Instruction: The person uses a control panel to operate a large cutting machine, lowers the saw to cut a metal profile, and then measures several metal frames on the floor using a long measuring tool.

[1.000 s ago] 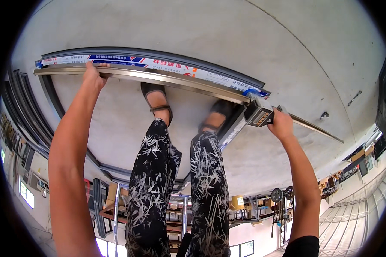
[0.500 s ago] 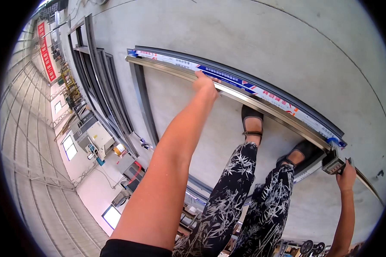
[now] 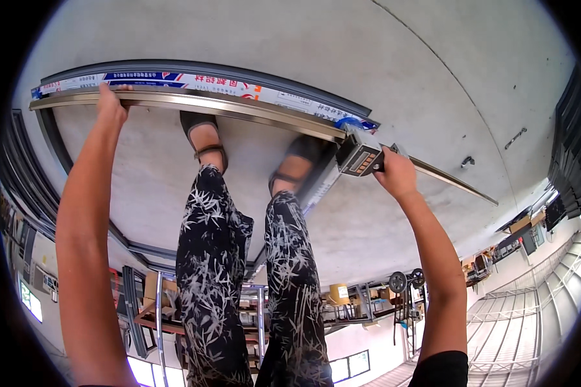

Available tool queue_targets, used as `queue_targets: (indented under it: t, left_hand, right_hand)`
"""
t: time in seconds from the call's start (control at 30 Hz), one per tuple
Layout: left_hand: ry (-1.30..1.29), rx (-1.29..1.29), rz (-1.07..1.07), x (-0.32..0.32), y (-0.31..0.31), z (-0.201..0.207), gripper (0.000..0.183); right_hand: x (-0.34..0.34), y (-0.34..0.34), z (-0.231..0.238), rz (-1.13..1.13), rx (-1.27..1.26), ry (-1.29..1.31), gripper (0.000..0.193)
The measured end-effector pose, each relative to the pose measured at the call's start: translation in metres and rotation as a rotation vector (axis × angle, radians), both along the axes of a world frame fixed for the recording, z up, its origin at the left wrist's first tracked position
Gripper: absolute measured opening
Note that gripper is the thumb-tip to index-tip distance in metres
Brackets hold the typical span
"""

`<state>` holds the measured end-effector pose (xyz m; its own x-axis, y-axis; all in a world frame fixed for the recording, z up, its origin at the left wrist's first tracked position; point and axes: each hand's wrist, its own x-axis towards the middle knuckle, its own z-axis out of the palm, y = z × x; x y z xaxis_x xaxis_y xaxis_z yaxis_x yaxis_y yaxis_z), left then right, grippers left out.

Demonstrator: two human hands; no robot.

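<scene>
A long bronze-coloured measuring bar (image 3: 239, 109) with a boxy digital readout head (image 3: 360, 153) lies along the far side of a dark grey metal frame (image 3: 53, 138). That side carries printed white and blue protective film (image 3: 206, 82). My left hand (image 3: 113, 103) is closed round the bar near its left end, thumb toward the film. My right hand (image 3: 398, 173) grips the readout head at the frame's right corner, where blue wrapping (image 3: 350, 122) shows. The bar runs on past this head to the right.
My shoes (image 3: 203, 138) stand inside the frame on the concrete floor (image 3: 419, 77). Dark metal profiles (image 3: 29, 168) lie at the left, dark stacked pieces (image 3: 571, 122) at the far right. Small objects (image 3: 468, 161) lie right of the bar. Loaded shelving (image 3: 361, 303) stands behind my legs.
My view has swung to the right, so the frame, bar and both hands appear farther left. My hands keep hold of the bar and the readout head; the right shoe is blurred.
</scene>
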<state>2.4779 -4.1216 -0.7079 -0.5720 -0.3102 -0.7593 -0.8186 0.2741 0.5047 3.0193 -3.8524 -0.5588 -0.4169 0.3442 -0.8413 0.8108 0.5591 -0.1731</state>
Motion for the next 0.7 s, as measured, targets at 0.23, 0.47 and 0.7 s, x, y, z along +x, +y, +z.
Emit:
queue_targets:
  t: [0.23, 0.47, 0.7]
  left_hand:
    - [0.058, -0.011, 0.017, -0.001, 0.001, 0.004, 0.037]
    - [0.059, -0.066, 0.022, 0.003, 0.008, 0.006, 0.042]
    - [0.046, -0.035, 0.001, 0.005, 0.01, 0.01, 0.041]
  right_hand:
    - [-0.016, 0.003, 0.02, -0.029, 0.004, 0.032, 0.04]
    - [-0.008, -0.018, 0.079, -0.142, 0.267, 0.167, 0.067]
    - [0.012, -0.031, 0.107, -0.206, 0.25, 0.078, 0.062]
